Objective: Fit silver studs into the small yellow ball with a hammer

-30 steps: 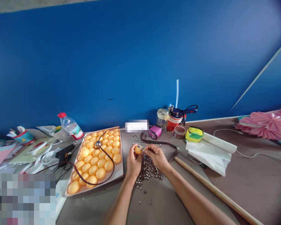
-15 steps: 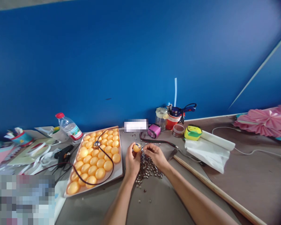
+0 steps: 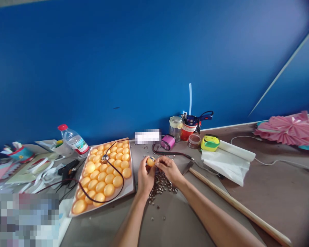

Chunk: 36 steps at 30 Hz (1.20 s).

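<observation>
The grip of the left hand (image 3: 146, 176) pinches an orange ball (image 3: 150, 161) between thumb and fingers, just above the bench (image 3: 180, 223). The right hand (image 3: 170, 169) is at the ball's right side, thumb and fingertips pressed together; whether a small piece sits between them is too fine to tell.

A few loose shiny beads (image 3: 158, 207) lie on the bench nearer the wearer, in front of a heap of dark, glittering beads (image 3: 163, 185) below and between the hands. To the right, a hammer (image 3: 237, 202) lies slantwise, its wooden handle running to the lower right and its head near the right wrist. To the left, a shallow white-edged tray (image 3: 131, 183) holds rows of plain orange balls (image 3: 101, 176); a dark cord (image 3: 123, 180) loops across them. A black glue gun (image 3: 68, 170) lies left of the tray.

Farther back stand a red-capped plastic bottle (image 3: 74, 140), tilted, a magenta box (image 3: 168, 142), a lidded clear jar (image 3: 175, 128) and a red cup (image 3: 187, 132) of tools. A yellow container (image 3: 210, 142) touches a white roll (image 3: 237, 151). Behind everything rises a blue wall (image 3: 154, 68).
</observation>
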{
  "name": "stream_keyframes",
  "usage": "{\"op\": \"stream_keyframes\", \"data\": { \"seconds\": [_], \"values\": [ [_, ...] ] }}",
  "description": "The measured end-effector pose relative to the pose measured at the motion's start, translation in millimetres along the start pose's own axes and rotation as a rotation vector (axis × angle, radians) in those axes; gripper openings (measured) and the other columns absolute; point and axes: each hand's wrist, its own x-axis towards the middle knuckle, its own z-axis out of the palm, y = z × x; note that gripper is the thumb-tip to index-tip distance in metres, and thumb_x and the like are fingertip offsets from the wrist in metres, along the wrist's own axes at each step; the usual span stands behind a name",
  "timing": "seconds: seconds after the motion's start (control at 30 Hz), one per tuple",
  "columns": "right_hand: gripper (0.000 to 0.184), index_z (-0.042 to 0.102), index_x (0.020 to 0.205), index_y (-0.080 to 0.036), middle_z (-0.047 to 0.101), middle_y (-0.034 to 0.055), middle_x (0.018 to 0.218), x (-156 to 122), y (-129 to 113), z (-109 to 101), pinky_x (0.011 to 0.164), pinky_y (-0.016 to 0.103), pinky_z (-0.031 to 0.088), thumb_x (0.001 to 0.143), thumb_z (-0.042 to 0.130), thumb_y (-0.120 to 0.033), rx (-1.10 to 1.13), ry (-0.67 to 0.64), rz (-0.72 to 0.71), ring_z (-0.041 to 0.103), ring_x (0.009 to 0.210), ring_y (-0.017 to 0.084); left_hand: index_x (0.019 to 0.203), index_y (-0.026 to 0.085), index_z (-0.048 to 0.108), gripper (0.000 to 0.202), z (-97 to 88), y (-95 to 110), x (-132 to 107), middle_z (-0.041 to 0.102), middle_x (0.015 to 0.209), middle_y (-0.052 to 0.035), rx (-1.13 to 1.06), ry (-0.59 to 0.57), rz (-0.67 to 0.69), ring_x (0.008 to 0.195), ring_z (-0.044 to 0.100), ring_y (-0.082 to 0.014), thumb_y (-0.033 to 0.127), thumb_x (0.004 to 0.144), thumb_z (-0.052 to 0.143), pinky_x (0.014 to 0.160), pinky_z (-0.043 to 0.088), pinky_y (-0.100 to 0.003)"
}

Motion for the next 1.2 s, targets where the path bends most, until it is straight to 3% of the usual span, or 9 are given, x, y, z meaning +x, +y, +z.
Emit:
{"op": "stream_keyframes", "data": {
  "seconds": [0.5, 0.9, 1.2],
  "values": [
    [0.028, 0.052, 0.069, -0.018, 0.051, -0.0037, 0.055, -1.0, 4.5, -2.0, 0.055, 0.023, 0.037, 0.073, 0.058, -0.045, 0.021, -0.042, 0.017, 0.047, 0.053, 0.011, 0.113, 0.016, 0.054, 0.039, -1.1, 2.7, -1.0, 0.063, 0.099, -0.0100, 0.009, -0.028, 0.035, 0.090, 0.061, -0.0200, 0.034, 0.078, 0.059, 0.079, 0.050, -0.033],
    [0.013, 0.052, 0.068, -0.019, 0.053, -0.0042, 0.052, -3.6, 7.2, 0.2, 0.053, 0.024, 0.037, 0.073, 0.055, -0.031, -0.025, -0.001, 0.062, 0.049, 0.051, 0.011, 0.112, 0.016, 0.052, 0.033, -1.6, 0.5, -4.2, 0.060, 0.102, -0.0111, 0.140, -0.026, 0.149, 0.094, 0.059, -0.0214, 0.025, 0.081, 0.055, 0.083, 0.049, -0.036],
    [0.009, 0.049, 0.068, -0.019, 0.053, -0.0041, 0.050, -3.3, 7.1, 4.9, 0.050, 0.024, 0.037, 0.071, 0.053, -0.027, -0.106, 0.078, 0.051, 0.049, 0.048, 0.012, 0.110, 0.016, 0.054, 0.034, -2.4, 1.4, -4.4, 0.062, 0.102, -0.0118, 0.131, -0.031, 0.115, 0.094, 0.060, -0.0223, 0.028, 0.079, 0.057, 0.082, 0.049, -0.036]
  ]
}}
